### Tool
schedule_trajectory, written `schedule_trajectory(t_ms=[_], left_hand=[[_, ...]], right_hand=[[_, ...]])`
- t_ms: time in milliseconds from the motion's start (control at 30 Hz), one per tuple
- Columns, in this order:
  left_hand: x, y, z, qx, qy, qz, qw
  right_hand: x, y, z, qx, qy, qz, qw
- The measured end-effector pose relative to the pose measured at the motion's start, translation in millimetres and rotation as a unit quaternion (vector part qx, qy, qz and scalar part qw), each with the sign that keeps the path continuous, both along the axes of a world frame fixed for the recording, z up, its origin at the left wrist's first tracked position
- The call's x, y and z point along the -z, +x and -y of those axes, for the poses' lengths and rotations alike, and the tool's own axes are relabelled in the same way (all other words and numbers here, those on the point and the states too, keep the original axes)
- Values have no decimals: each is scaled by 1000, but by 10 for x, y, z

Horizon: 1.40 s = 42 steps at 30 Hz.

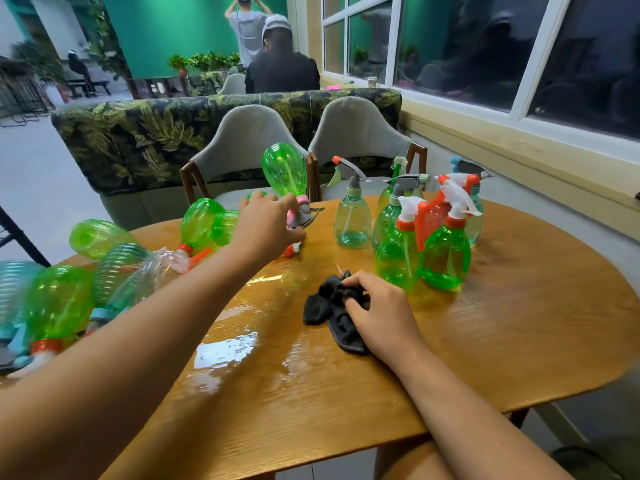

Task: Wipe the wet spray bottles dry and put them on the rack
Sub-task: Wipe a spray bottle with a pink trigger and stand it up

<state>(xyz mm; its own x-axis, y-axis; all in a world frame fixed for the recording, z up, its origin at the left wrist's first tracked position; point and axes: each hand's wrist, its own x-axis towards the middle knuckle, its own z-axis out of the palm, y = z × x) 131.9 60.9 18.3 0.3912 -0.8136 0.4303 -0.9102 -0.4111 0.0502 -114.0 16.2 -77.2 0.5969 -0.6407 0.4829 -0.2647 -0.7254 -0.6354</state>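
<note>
Spray bottles (446,265): in the head view we see one lot standing upright right of centre, and a lying heap (59,299) along the left edge of the frame.
Held bottle (284,171): green, upside down, base tilted up and away at upper centre, over the far edge of the surface (519,323).
Left hand (266,220): fingers curled round the pink-and-grey trigger head of the held bottle. We judge the neck makes a firm handle and leaves the belly free for wiping.
Right hand (377,306): fingers bunched on the black cloth (325,303), which lies crumpled on the surface at frame centre. It looks ready to lift to the bottle.
Hands together or apart: well apart, each clamped on its own thing.
Sorting: we take the upright lot for the wiped ones and the heap for those waiting. That is a guess from how they lie.
Materials: clear thin plastic, green, teal and colourless. Bellies are rounded, some ribbed, and the trigger heads are orange, white or grey. The cloth is soft and knitted, and the surface is grained wood.
Water (225,351): a glossy puddle, lower centre, on the surface.
Rack: not in view, so we cannot tell where it is.
</note>
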Motion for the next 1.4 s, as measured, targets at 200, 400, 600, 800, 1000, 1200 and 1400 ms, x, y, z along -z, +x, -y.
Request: schedule_trajectory(t_ms=[200,400,600,800,1000,1200,1400], left_hand=[[190,-339,-707,10,-15,-54,998],[474,-667,-1303,10,-17,-77,997],[634,-939,-1699,8,-5,-81,997],[779,-1115,-1899,21,-3,-108,994],[823,-1270,-1961,37,14,-103,994],[683,-1178,-2061,67,-6,-236,969],[325,-820,-1824,34,-133,-204,969]], right_hand=[[-111,-81,-183,-6,-25,41,999],[-233,-198,-498,-22,-75,113,990],[-322,-248,-844,-40,-103,149,983],[-315,-262,-1042,-79,-98,134,983],[-143,-210,-1088,-113,-79,36,990],[-59,-236,-1109,-114,-61,0,992],[-36,-247,-1136,-107,-66,-1,992]])
